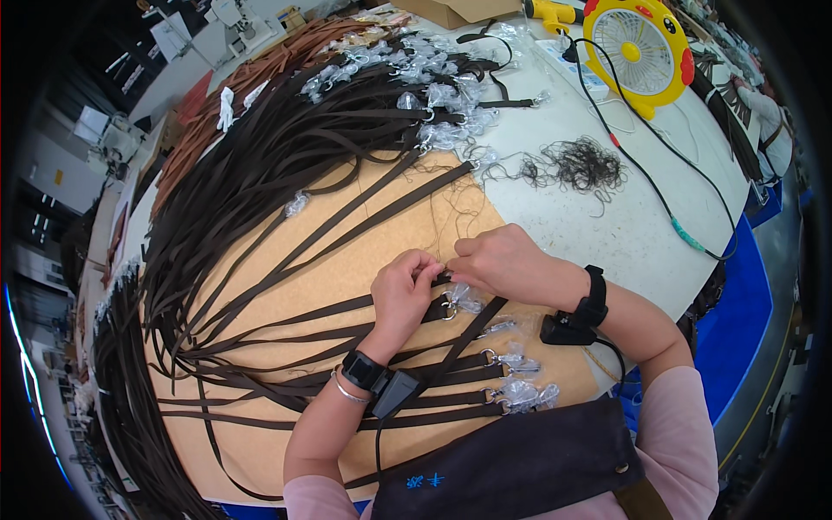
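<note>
My left hand [402,293] is closed in a pinch around a dark brown strap [341,307], near the strap's end. Right against it, my right hand [510,262] also has its fingers pinched together; what lies between them is hidden. Fine dark loose threads [445,217] trail on the tan sheet just beyond the fingertips. Below the hands, more straps lie side by side, ending in metal clasps [496,357] wrapped in clear plastic [523,394]. One strap [475,331] crosses diagonally over them.
A big heap of dark straps [260,147] fills the left and far side, with brown straps [186,165] behind. The tan sheet [260,251] covers the near table. A thread tangle [587,165], a yellow fan [637,52], a black cable [659,186] and a cardboard box [455,10] lie beyond.
</note>
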Demonstrator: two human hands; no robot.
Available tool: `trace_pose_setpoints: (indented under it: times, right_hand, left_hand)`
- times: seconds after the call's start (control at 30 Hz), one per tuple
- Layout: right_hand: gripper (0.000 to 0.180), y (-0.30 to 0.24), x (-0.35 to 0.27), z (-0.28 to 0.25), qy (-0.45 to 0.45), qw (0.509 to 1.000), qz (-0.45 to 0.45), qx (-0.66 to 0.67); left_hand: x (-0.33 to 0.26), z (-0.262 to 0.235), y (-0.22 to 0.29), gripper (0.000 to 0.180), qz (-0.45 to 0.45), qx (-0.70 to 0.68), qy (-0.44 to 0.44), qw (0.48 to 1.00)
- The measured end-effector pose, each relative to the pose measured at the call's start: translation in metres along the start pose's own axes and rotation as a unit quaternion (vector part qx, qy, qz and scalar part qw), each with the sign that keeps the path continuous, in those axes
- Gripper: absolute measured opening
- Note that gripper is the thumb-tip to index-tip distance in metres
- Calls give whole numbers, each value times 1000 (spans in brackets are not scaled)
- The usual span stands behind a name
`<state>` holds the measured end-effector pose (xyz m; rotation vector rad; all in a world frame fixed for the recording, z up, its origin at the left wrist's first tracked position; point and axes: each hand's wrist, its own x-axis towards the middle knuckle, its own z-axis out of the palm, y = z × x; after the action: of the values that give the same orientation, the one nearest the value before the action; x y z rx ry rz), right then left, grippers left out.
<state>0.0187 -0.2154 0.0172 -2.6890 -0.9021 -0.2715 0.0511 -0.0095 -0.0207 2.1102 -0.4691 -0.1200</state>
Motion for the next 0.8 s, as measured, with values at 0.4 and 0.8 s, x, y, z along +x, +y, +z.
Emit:
trace_pose_setpoints:
  times: [0.4, 0.8]
  right_hand:
    - [19, 4, -9, 6, 33, 998, 34, 28]
    - [17, 4, -14, 2, 20, 999, 24, 45]
  left_hand:
    - [0, -31, 23, 21, -2, 191, -50, 980]
    - [4, -5, 4, 6, 42, 30, -13, 999]
